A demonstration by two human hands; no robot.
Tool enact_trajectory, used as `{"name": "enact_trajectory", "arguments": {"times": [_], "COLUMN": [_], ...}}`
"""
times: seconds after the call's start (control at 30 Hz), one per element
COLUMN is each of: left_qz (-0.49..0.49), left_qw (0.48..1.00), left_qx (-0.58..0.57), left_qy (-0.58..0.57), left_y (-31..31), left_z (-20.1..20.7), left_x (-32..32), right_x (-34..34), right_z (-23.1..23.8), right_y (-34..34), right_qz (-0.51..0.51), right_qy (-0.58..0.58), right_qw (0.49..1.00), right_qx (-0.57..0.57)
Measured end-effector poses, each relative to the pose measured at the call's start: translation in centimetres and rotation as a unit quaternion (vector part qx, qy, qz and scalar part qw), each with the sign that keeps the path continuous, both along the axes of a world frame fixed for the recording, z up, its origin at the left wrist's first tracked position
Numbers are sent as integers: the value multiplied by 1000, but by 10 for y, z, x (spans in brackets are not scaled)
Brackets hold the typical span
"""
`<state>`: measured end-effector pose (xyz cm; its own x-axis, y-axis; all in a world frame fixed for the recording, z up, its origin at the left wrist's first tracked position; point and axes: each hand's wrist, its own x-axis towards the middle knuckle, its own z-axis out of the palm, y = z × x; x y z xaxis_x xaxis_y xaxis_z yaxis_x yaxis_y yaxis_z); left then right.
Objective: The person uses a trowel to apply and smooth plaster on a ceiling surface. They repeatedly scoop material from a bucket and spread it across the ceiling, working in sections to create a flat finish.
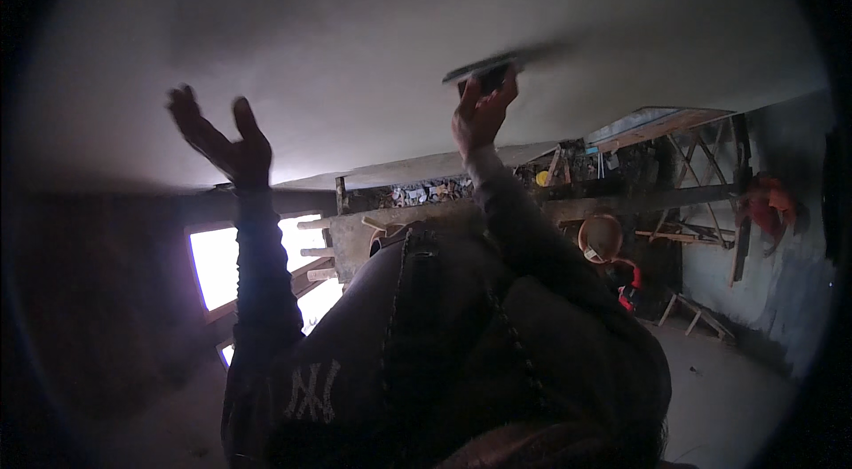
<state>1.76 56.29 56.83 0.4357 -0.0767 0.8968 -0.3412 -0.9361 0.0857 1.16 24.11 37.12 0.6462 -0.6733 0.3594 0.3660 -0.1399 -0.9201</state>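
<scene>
My right hand [482,120] is wrapped round the handle of a flat, dark plastering trowel [479,69]. The trowel's blade lies against, or very close to, a broad pale smooth surface [346,34], and a shadow stretches off to its right. My left hand [232,149] is raised on the left with thumb and fingers apart, holding nothing. It is near the same surface, but I cannot tell whether it touches. Both forearms are in dark sleeves.
A bright window [215,267] is at lower left, beside jutting plank ends [318,252]. On the right are a round bucket [601,238], a red object [629,291], a wooden frame [701,158] and a red cloth-like bundle [769,205]. Rubble [430,192] lies beyond a long board.
</scene>
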Motion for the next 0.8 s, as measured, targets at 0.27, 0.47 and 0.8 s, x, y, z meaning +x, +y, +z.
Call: {"name": "enact_trajectory", "arguments": {"times": [0.27,0.47,0.8], "left_qz": [23,70,103], "left_qw": [996,991,988], "left_qx": [7,-39,-35], "left_qy": [-83,-111,-110], "left_y": [-23,-34,-47], "left_z": [63,57,58], "left_x": [91,103,98], "right_x": [-1,5,0], "right_z": [44,53,58], "right_y": [16,-16,-9], "right_qz": [-58,-129,-164], "right_qy": [-9,61,100], "right_qw": [995,974,929], "right_qx": [-77,-175,-315]}}
